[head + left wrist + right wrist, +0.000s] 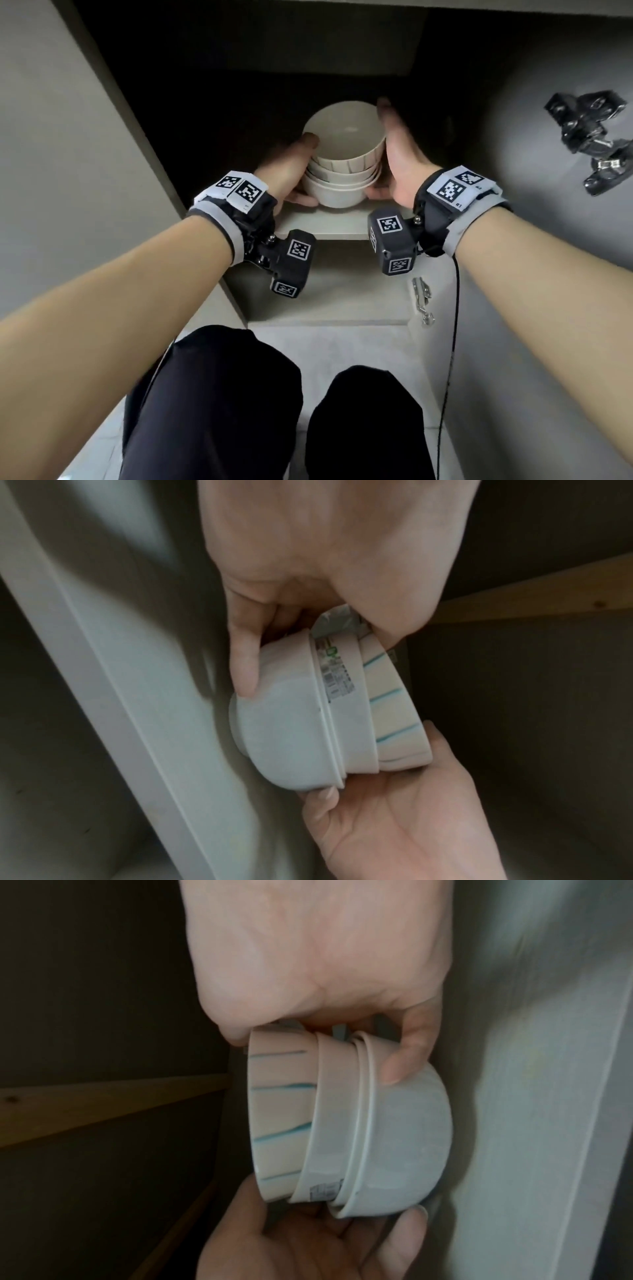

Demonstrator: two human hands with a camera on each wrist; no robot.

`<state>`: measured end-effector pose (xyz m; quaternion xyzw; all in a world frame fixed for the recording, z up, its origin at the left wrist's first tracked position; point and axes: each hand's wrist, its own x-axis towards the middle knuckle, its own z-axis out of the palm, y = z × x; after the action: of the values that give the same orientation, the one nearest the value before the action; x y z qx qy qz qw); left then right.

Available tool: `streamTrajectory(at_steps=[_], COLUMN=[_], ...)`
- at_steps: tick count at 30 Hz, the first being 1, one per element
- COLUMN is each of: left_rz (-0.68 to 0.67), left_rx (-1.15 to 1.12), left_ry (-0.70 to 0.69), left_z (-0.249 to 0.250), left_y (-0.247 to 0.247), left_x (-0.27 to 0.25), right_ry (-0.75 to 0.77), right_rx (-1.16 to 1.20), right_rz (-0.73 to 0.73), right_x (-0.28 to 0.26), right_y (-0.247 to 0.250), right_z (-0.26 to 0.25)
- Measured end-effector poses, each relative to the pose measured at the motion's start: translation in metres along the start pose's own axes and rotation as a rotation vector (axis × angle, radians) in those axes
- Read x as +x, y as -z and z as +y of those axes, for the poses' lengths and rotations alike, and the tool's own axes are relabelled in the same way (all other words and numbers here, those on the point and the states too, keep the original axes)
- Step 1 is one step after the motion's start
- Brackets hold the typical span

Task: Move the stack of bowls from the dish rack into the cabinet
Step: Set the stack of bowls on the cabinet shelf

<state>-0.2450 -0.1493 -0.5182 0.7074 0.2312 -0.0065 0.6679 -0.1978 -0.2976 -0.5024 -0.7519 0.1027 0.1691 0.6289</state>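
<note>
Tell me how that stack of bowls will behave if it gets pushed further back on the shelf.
The stack of bowls looks rigid and glazed, so it would probably slide. The top striped bowl sits slightly askew, so it may shift or rattle. Both hands hold its sides, suggesting some weight; likely breakable.

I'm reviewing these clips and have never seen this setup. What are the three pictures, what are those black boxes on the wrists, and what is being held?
No machine here: a person works bare-handed. The big picture comes from a head-worn camera looking down; the other two come from the black wrist cameras, looking along each hand. The left hand and right hand grip a stack of bowls from either side, fingers curled under its base. The top bowl has blue-green stripes. The stack sits at, or just above, the front edge of a pale cabinet shelf; contact is unclear. An open cabinet door stands to the right.
</note>
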Motion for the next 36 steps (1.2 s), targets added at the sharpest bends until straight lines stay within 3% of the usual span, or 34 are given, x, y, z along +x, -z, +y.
streamTrajectory(at_steps=[5,7,11,14,19,36], left_rz=[-0.027,-0.012,-0.11,-0.171,-0.207,-0.194], left_rx=[-0.108,-0.041,0.402,0.396,0.358,0.258], left_ry=[-0.014,-0.06,-0.301,-0.439,-0.531,-0.507], left_z=[-0.011,-0.018,-0.018,-0.014,-0.012,-0.023], left_y=[0.01,0.015,0.016,0.013,0.013,0.016], left_x=[-0.009,-0.008,-0.007,-0.008,-0.006,0.016], right_ry=[0.075,0.228,0.607,0.74,0.763,0.75], right_rx=[-0.053,-0.189,-0.387,-0.534,-0.624,-0.605], right_rz=[-0.036,0.015,-0.031,-0.064,-0.01,0.034], right_x=[-0.007,-0.011,-0.011,-0.007,-0.002,0.006], right_y=[0.012,0.021,0.036,0.032,0.03,0.023], right_z=[0.009,0.013,0.021,0.023,0.027,0.024])
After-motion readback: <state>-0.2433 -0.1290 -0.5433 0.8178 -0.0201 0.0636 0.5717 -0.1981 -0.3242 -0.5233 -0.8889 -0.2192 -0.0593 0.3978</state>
